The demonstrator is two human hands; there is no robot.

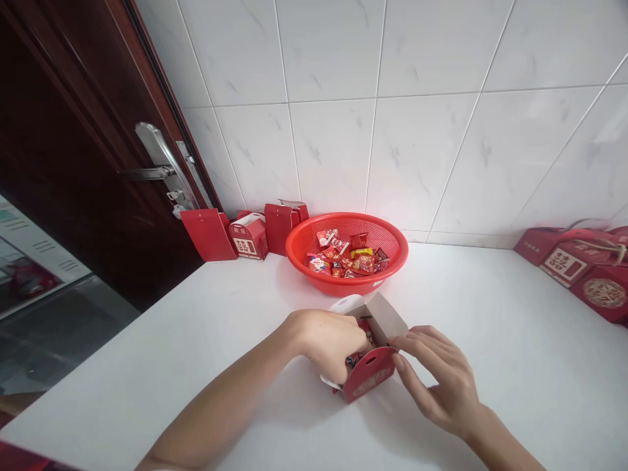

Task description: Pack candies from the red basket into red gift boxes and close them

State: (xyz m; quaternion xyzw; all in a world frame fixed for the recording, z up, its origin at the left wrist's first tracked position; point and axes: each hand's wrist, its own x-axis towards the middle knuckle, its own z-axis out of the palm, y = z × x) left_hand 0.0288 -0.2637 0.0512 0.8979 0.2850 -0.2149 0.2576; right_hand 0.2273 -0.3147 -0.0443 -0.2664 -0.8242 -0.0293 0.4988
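A small red cardboard gift box (370, 378) stands open on the white table in front of me, its top flaps raised. Wrapped candies (366, 330) show inside it. My left hand (330, 341) reaches over the near left side into the box, fingers curled down; their tips are hidden among the contents. With thumb and fingers, my right hand (436, 376) pinches the box's right edge by the raised flap. Just behind the box is a red plastic basket (347, 283) holding several wrapped candies (363, 263) in red, gold and yellow.
Along the back left stand a red folded box (209, 235), a closed gift box (249, 237) and another red box (280, 229). More red gift boxes (564, 267) sit at the right edge. A tiled wall (333, 144) borders the white table (481, 294); a dark door (98, 131) is at left.
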